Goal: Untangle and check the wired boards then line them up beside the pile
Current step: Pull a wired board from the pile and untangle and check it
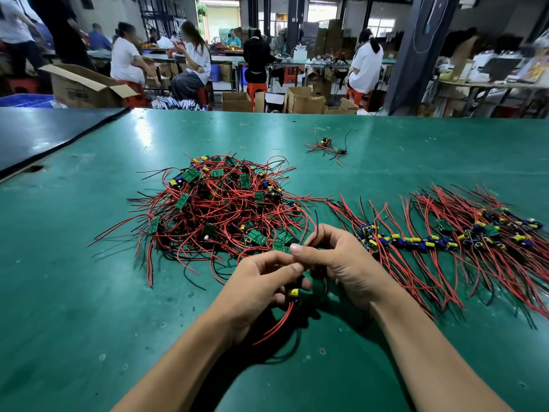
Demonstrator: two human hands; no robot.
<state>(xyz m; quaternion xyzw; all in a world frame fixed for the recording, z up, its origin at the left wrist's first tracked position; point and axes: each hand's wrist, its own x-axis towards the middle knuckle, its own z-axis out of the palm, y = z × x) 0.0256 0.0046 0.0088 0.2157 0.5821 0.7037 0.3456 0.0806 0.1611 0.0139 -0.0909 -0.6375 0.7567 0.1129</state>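
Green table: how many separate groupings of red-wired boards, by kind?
Large tangled pile of red-wired green boards: 1
Lined-up row of wired boards: 1
Small stray cluster of wired boards: 1
Single wired board held by left hand and right hand: 1
Total: 4

Hands: two, the left hand (255,289) and the right hand (341,269).

Small wired board (293,293) with a yellow component and red leads, held between them: one.

Tangled pile (219,203) of green circuit boards with red and black wires: one. The boards in it are too knotted to count; well over ten green faces show.

Lined-up row (445,239) of the same boards, to the right: one. They overlap, so the number is unclear.

Small separate cluster (326,145) of wired boards farther back: one.

Thin yellow rubber band (243,148): one.

Green tabletop (89,292): one.

Background: open brown cardboard boxes (86,87), at least four; red plastic stools (256,88), at least four; people (367,65), at least six.
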